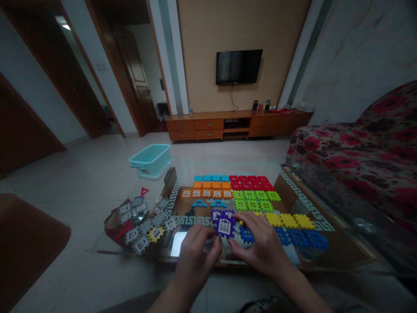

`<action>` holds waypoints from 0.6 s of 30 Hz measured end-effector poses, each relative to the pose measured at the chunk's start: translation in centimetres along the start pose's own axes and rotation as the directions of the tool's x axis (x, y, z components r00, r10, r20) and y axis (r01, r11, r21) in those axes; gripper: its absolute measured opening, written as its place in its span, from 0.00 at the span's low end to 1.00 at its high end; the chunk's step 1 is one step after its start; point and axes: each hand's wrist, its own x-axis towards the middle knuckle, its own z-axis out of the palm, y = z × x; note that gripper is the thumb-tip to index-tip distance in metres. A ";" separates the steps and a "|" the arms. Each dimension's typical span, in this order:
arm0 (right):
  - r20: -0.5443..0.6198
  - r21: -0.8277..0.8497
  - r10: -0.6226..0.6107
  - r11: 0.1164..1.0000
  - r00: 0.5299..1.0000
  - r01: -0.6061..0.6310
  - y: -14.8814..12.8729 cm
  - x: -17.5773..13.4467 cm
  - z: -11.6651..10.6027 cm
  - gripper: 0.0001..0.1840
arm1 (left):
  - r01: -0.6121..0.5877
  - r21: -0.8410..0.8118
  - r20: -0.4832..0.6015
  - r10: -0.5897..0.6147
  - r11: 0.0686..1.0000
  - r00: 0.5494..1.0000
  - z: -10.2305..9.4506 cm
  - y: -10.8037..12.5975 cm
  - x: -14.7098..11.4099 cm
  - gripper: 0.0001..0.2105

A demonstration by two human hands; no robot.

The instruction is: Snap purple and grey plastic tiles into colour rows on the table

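Note:
A purple interlocking block (224,227) with a white window insert is held up over the near part of the glass table. My left hand (199,248) pinches it at its lower left edge. Thumb and forefinger of my right hand (260,243) grip its right side from below and above. Further purple pieces with white inserts show just behind it; whether they are joined to it I cannot tell. Blue blocks (298,238) and yellow blocks (288,220) lie around my right hand, which partly covers them. Two light-blue triangular pieces (218,203) lie beyond the purple block.
Orange blocks (206,194), red blocks (250,182), green blocks (254,201) and cyan blocks (211,178) lie in rows farther back. A pile of grey blocks (146,227) sits left. On the floor stands a turquoise bin (150,159). A flowered sofa (355,148) flanks the right.

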 end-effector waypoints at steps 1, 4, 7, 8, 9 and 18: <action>-0.005 0.002 0.000 1.000 1.000 0.000 0.0 0.0 0.1 0.25 | -0.016 0.014 -0.004 0.016 1.000 1.000 0.1 -0.1 0.0 0.04; -0.012 0.004 0.003 1.000 1.000 -0.003 0.0 -0.1 0.2 0.25 | -0.035 0.035 -0.009 0.035 0.999 0.999 0.1 -0.2 0.0 0.03; -0.024 0.005 0.008 1.000 1.000 -0.007 -0.1 -0.2 0.4 0.25 | -0.035 0.048 -0.019 0.036 0.998 0.999 0.1 -0.2 0.0 0.04; -0.025 0.006 0.008 1.000 1.000 -0.008 -0.1 -0.2 0.4 0.25 | -0.032 0.052 -0.019 0.033 0.998 0.999 0.1 -0.2 0.0 0.04; -0.025 0.007 0.008 1.000 1.000 -0.008 -0.1 -0.2 0.4 0.25 | -0.031 0.054 -0.020 0.032 0.998 0.999 0.2 -0.2 -0.1 0.04; -0.030 0.010 0.001 1.000 1.000 -0.001 -0.1 -0.2 0.5 0.25 | -0.013 0.061 -0.020 0.014 0.998 1.000 0.4 -0.3 -0.2 0.05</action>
